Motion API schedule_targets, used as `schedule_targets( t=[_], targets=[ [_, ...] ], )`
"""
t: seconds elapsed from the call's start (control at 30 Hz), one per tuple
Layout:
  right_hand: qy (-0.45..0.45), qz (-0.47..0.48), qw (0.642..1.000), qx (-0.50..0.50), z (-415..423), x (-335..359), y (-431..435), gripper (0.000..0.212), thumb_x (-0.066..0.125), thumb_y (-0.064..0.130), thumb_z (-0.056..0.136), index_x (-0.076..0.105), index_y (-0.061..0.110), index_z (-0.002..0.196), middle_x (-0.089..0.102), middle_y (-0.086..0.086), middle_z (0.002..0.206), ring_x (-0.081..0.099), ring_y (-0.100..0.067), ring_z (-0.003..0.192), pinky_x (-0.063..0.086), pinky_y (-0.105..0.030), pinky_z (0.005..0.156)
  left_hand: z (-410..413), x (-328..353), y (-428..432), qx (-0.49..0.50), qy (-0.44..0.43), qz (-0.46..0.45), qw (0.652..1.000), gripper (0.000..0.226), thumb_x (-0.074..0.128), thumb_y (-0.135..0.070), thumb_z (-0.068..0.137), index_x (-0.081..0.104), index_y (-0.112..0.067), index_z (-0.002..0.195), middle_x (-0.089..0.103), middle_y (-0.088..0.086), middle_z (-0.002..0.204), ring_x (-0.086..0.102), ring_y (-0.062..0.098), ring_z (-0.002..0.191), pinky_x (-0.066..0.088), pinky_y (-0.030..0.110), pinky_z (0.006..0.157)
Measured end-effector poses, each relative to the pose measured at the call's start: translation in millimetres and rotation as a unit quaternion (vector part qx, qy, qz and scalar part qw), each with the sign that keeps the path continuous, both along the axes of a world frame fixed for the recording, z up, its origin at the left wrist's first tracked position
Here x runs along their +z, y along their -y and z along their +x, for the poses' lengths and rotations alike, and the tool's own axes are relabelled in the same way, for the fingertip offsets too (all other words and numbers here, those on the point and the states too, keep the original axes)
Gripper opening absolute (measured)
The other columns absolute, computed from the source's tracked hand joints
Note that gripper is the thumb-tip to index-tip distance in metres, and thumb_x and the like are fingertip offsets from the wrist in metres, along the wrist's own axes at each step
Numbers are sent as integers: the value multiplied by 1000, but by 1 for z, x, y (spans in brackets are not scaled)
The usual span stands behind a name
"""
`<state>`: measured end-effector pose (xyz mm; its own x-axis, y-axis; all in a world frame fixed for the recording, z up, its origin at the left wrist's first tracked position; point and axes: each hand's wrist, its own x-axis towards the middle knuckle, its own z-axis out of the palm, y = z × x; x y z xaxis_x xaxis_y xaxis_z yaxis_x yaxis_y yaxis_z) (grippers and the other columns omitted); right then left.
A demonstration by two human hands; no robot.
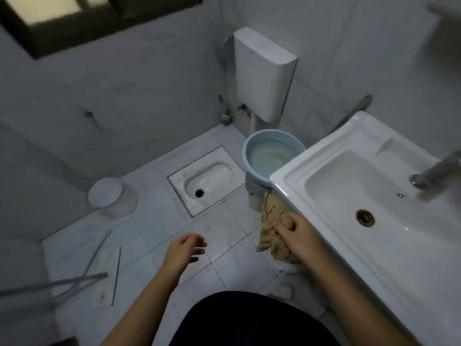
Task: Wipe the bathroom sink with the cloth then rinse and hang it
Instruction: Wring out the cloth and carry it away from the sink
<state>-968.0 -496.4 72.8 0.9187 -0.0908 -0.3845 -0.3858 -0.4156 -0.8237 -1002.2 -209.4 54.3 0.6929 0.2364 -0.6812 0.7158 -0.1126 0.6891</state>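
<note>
- The cloth (273,236), tan and crumpled, is hanging against the outer face of the sink (287,182), just under its near-left edge and outside the basin.
- The right hand (296,234) is gripping the cloth, with its fingers curling into the folds and pressing them to the sink's side.
- The left hand (185,250) is hovering over the floor (154,221), fingers loosely spread and holding nothing.
- The sink is showing a white glazed surface. A brass-coloured drain (365,218) is sitting in the basin, a metal tap (434,171) is reaching in from the right edge, and a brownish smear is lying on the far ledge.
- A pale blue bucket (249,151) is standing on the floor, touching the sink's far-left corner.
- A squat pan (209,181) is lying flush in the white floor tiles, with a white cistern (262,71) hanging on the wall in the room's corner.
- A white lidded bin (109,196) is standing near the left wall.
- A dark-framed window (50,11) is admitting light at the upper left.
</note>
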Motion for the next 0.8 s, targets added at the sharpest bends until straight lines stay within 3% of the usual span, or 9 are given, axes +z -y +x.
schedule_targets(
  t=[0.13, 0.17, 0.27, 0.4, 0.53, 0.63, 0.8],
  targets=[
    [-21, -37, 992, 122, -13, -16, -81, 21, 71, 35, 84, 63, 17, 78, 68, -1, 73, 67, -18, 72, 55, -38, 66, -97, -25, -114, 186, -70, 0, 980, 23, 59, -18, 92, 71, -1, 101, 78, 14, 95, 72, 33, 89, 55, 41, 77],
    [-24, -43, 989, 141, -14, -19, -100, 20, 71, 36, 84, 62, 19, 77, 67, 1, 71, 67, -16, 70, 55, -38, 65, -119, -29, -135, 220, -79, -2, 972, 23, 58, -18, 92, 71, -1, 101, 78, 15, 96, 71, 33, 88, 54, 38, 74],
    [-19, -57, 981, 184, -20, -22, -149, 24, 71, 29, 87, 56, 24, 68, 60, 7, 60, 58, -4, 59, 44, -21, 53, -169, -39, -182, 290, -99, -10, 952, 20, 56, -18, 94, 70, -4, 98, 77, 16, 99, 70, 32, 89, 52, 36, 72],
    [-39, -80, 974, 207, -23, -32, -178, 17, 69, 25, 89, 62, 15, 77, 66, 0, 70, 64, -15, 67, 43, -23, 53, -198, -49, -212, 343, -125, -31, 930, 22, 55, -19, 94, 71, -5, 100, 77, 15, 101, 70, 30, 90, 53, 35, 72],
    [-52, -114, 975, 182, -10, -42, -178, 16, 70, 28, 88, 65, 15, 80, 69, -2, 74, 66, -18, 71, 48, -30, 56, -172, -52, -221, 353, -121, -47, 927, 23, 53, -18, 95, 69, -3, 103, 76, 15, 102, 71, 32, 93, 55, 36, 72],
    [-72, -130, 978, 148, 5, -57, -170, 23, 71, 27, 89, 60, 14, 72, 65, -4, 69, 62, -20, 67, 45, -32, 57, -130, -48, -227, 331, -94, -46, 938, 22, 54, -18, 96, 69, -4, 103, 77, 14, 99, 72, 32, 93, 56, 39, 77],
    [-122, -142, 973, 134, 50, -91, -169, 17, 72, 28, 87, 65, 14, 80, 70, -7, 77, 66, -25, 75, 54, -41, 70, -48, -41, -260, 297, -51, -51, 952, 21, 53, -21, 96, 69, -7, 101, 78, 12, 96, 74, 30, 87, 57, 39, 75]
  ],
)
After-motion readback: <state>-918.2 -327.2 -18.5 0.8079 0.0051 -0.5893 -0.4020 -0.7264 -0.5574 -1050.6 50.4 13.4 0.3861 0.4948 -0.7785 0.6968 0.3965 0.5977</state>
